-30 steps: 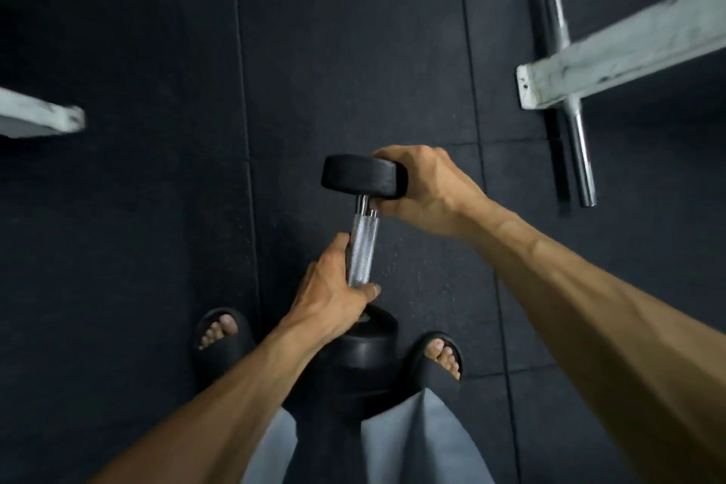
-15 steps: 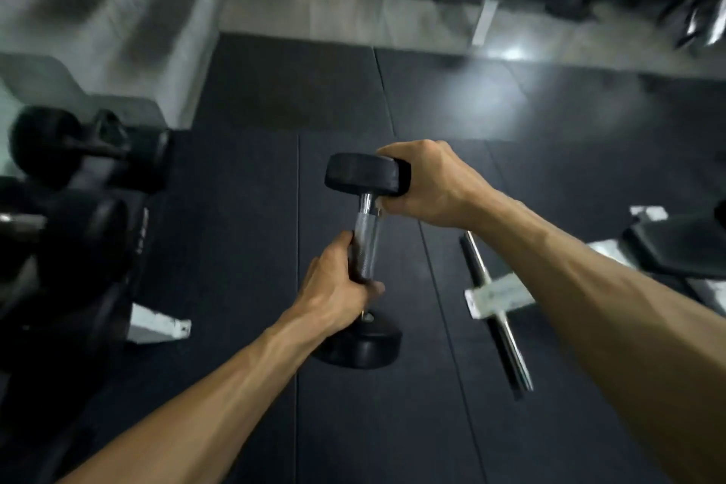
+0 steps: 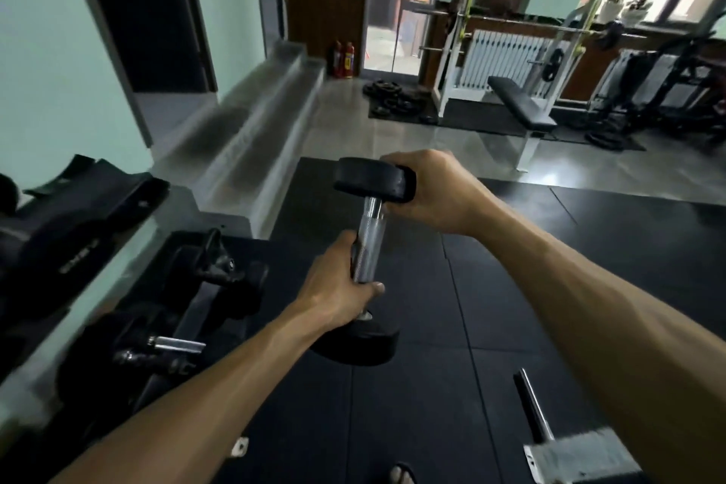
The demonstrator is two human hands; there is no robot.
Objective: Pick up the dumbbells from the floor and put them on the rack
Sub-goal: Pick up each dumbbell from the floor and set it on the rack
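Observation:
A black dumbbell (image 3: pixel 369 226) with a knurled chrome handle hangs upright in the air at the centre of the view, well above the floor. My left hand (image 3: pixel 334 287) is wrapped around the lower part of its handle. My right hand (image 3: pixel 436 191) clasps the upper black head from the right side. The lower head sits just below my left hand. The dumbbell rack (image 3: pixel 188 310) stands to the left, with other black dumbbells (image 3: pixel 157 346) lying on its sloped shelves.
Black rubber mats (image 3: pixel 510 287) cover the floor ahead. A chrome bar (image 3: pixel 532 405) and a white frame foot (image 3: pixel 581 460) lie at the lower right. A grey stepped ledge (image 3: pixel 243 153) runs along the left wall. A bench (image 3: pixel 518 106) and weight plates (image 3: pixel 393 98) stand further back.
The view has swung up from the floor to the room. The dumbbell has come up off the floor in both hands, and the rack has come into view on the left.

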